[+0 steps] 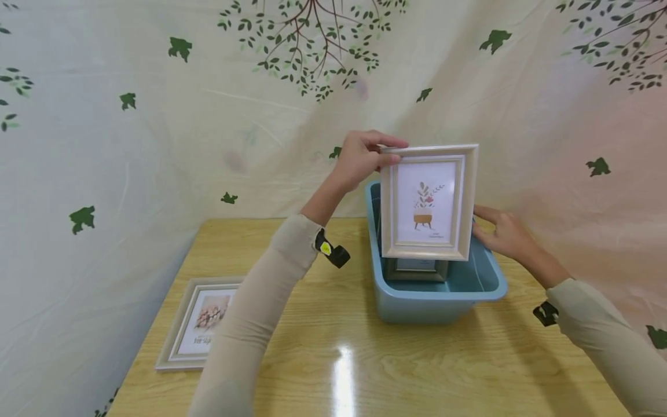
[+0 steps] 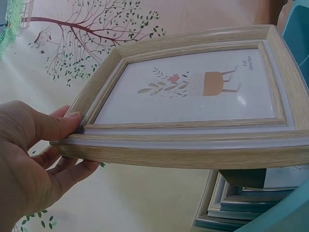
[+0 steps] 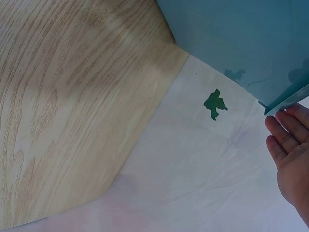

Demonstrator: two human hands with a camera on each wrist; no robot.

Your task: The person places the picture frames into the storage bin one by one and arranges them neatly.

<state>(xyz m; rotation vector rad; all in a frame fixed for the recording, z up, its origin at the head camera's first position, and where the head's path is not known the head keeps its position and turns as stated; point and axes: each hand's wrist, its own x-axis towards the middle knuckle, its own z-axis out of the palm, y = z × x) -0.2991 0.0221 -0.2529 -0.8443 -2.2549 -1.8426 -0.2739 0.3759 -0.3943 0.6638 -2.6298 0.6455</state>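
My left hand (image 1: 359, 159) pinches the top left corner of a picture frame (image 1: 389, 214) with a pale wood-look border and a potted-plant print. In the left wrist view, the thumb lies on the front of the frame (image 2: 193, 153) and the fingers are behind it. The frame is upright above a blue plastic bin (image 1: 427, 307), covering part of its inside. Another picture frame (image 1: 415, 277) shows below it in the bin. At the bin's right side, my right hand (image 1: 502, 231) holds the rim, its fingers (image 3: 282, 135) underneath.
On the left of the wooden table (image 1: 312, 353) lies another picture frame (image 1: 177, 347) with a flower print, partly hidden by my left sleeve. A printed cloth (image 1: 156, 162) with leaves and branches hangs behind the table. Several frame edges (image 2: 241, 208) appear stacked inside the bin.
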